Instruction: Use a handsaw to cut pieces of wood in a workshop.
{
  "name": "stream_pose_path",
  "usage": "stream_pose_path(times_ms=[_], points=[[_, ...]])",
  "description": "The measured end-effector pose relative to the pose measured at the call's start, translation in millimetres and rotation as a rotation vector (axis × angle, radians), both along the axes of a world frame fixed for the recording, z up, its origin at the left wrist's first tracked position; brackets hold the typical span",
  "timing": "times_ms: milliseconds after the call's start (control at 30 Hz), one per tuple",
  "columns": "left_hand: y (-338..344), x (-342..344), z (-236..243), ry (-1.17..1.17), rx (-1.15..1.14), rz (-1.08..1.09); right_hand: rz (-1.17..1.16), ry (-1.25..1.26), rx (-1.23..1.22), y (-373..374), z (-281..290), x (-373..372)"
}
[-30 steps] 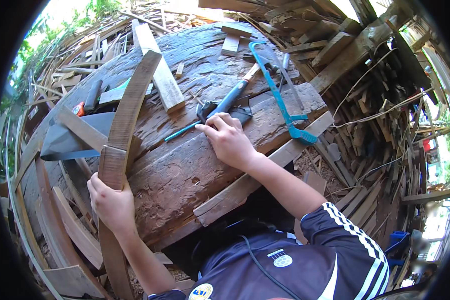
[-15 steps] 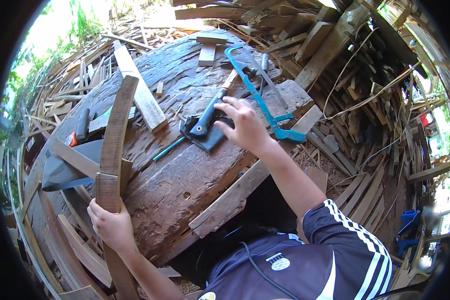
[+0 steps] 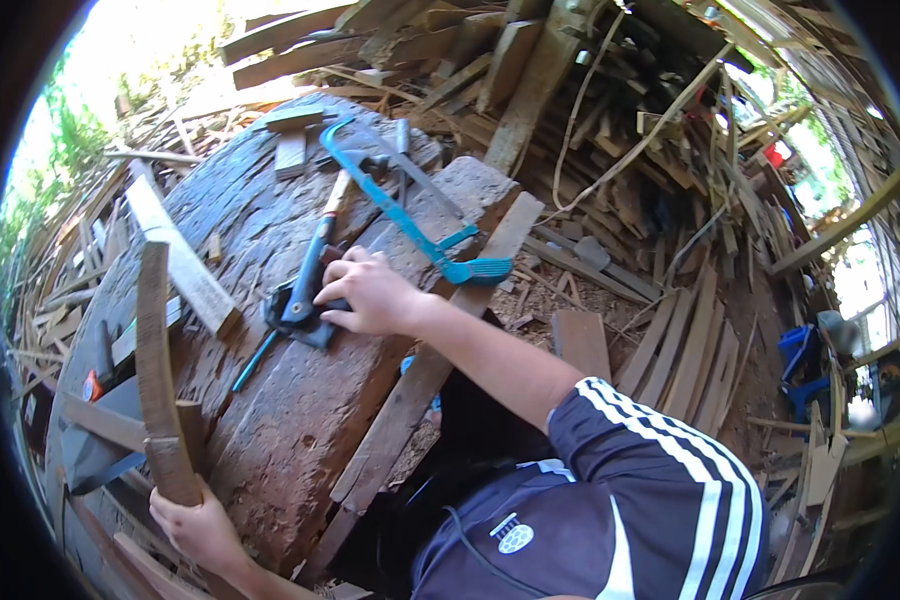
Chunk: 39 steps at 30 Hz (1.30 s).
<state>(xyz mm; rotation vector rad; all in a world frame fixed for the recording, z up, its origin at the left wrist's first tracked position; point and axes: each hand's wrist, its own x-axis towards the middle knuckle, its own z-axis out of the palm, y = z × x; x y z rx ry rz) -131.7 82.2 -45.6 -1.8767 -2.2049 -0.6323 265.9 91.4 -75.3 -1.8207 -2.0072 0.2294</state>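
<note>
My left hand is closed around the lower part of a long, slightly curved wooden strip, which stands up at the left of the workbench. My right hand is over the bench, its thumb and fingers apart beside a black flat object whose kind I cannot make out. Across that object lies the dark blue grip of a hammer with a wooden handle. A thin teal stick sticks out near it. Whether the fingertips touch the black object is unclear.
A teal-framed hacksaw lies beyond my right hand. A pale plank and a small wood block rest on the bench. An orange-and-black tool is at far left. Stacked timber rises behind.
The view has swung, so the bench sits further left. My right hand has come lower, closer to the black object, with its fingers more bent. My left hand keeps hold of the wooden strip.
</note>
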Motion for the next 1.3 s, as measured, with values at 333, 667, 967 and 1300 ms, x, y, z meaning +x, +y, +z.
stream_pose_path(times_ms=[333,667,967,1300], points=[[-3,11,8,-0.065,-0.001,-0.043,0.117,0.116,0.077,-13,13,20],[-6,7,9,-0.056,-0.018,0.0,-0.27,0.819,0.287,47,57,38],[-4,9,9,-0.061,-0.001,-0.005,-0.233,0.221,0.219,65,72,33],[-5,8,10,-0.028,0.022,-0.027,0.077,0.093,0.056,89,37,-98]])
